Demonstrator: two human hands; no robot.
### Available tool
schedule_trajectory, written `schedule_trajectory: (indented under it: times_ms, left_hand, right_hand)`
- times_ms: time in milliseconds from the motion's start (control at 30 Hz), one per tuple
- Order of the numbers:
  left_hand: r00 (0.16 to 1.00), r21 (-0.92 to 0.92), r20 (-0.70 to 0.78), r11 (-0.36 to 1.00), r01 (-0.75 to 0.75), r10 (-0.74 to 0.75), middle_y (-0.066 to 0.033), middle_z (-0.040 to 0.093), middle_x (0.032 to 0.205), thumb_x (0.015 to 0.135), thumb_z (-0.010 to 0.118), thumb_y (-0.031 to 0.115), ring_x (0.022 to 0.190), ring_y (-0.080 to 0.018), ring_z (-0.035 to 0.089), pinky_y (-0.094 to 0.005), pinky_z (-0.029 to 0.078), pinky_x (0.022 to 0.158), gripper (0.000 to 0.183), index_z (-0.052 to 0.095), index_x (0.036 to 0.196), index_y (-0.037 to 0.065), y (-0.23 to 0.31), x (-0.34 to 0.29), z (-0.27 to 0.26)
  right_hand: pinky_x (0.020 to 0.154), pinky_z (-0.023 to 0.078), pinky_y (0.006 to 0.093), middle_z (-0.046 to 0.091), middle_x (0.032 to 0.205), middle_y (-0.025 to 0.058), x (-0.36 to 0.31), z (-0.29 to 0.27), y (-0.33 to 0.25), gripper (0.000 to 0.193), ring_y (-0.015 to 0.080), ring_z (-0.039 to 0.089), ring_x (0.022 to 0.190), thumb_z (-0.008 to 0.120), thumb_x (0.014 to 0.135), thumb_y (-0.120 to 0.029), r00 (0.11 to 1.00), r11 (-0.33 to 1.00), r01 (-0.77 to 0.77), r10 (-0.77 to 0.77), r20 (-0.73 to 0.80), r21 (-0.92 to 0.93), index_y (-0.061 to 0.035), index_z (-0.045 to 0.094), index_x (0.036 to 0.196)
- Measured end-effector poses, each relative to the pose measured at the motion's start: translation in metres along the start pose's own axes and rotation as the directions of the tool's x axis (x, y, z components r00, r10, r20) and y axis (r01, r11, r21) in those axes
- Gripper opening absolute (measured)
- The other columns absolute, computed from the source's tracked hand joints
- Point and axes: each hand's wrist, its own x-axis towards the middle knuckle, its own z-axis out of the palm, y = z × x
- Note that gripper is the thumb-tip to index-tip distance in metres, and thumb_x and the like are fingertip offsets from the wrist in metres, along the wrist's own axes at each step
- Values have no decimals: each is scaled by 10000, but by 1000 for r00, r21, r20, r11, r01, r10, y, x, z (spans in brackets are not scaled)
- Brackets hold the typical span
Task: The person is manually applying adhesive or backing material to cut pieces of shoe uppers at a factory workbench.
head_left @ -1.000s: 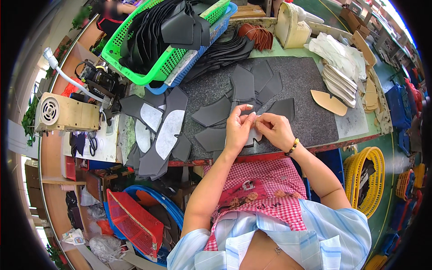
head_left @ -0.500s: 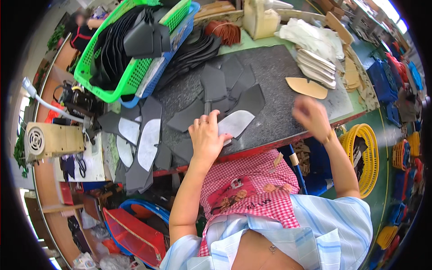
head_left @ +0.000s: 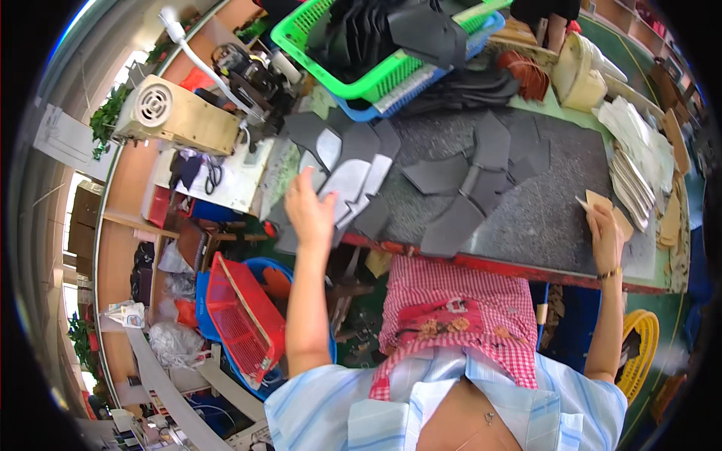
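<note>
Left hand (head_left: 310, 214) at 9 o'clock of work mat (head_left: 549, 218), fingers loosely spread, resting on fanned stack of grey and white cut panels (head_left: 347, 180). Right hand (head_left: 605, 234) at 3 o'clock, pinching tan insole piece (head_left: 608, 209) at mat edge. Judged risk: fanned panels overhang table edge; sideways nudge from left hand could spill them toward red basket (head_left: 244, 319) below.

Grey cut pieces (head_left: 440, 177), green basket (head_left: 331, 71)
</note>
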Motion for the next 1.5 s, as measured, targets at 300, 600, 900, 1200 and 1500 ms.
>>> schedule_trajectory:
  times_ms: [300,600,900,1200,1500]
  left_hand:
    - [734,-733,676,-40,679,56,-227,594,1206,899,581,-47,1070,-214,617,-298,487,943,498,372,1348,9,209,-25,23]
    - [931,-906,365,220,361,-23,-243,613,1174,883,552,-98,1070,-240,633,-316,484,957,525,313,1341,-6,230,-42,15]
    - [945,-939,323,111,326,-42,-212,663,1080,886,521,-109,1042,-252,653,-314,487,935,467,348,1308,-9,253,-42,-4]
    - [749,-748,654,-58,661,107,-138,699,910,904,635,37,843,-115,655,-239,526,741,401,436,1251,-5,228,-31,-3]
    - [573,-522,819,-369,769,35,-117,664,883,890,623,8,776,-175,679,-291,578,672,342,471,1195,45,214,-28,39]
  right_hand:
    - [651,528,305,664,905,136,23,42,-205,243,258,681,763,715,792,-85,988,523,-148,51,142,840,4,677,1014]
    - [590,517,294,687,772,144,35,20,-190,169,232,687,653,730,781,-124,980,625,-194,83,184,756,3,712,892]
    - [640,533,221,686,787,76,41,4,-170,165,98,649,713,658,844,-69,831,99,-552,-13,556,828,83,675,905]
    - [611,501,281,649,776,111,32,-3,-172,142,151,633,672,653,812,-103,943,605,-208,-86,323,769,16,679,886]
    - [621,503,344,630,883,103,9,-8,-181,114,239,629,712,651,693,11,882,602,472,-328,-339,644,-19,618,798]
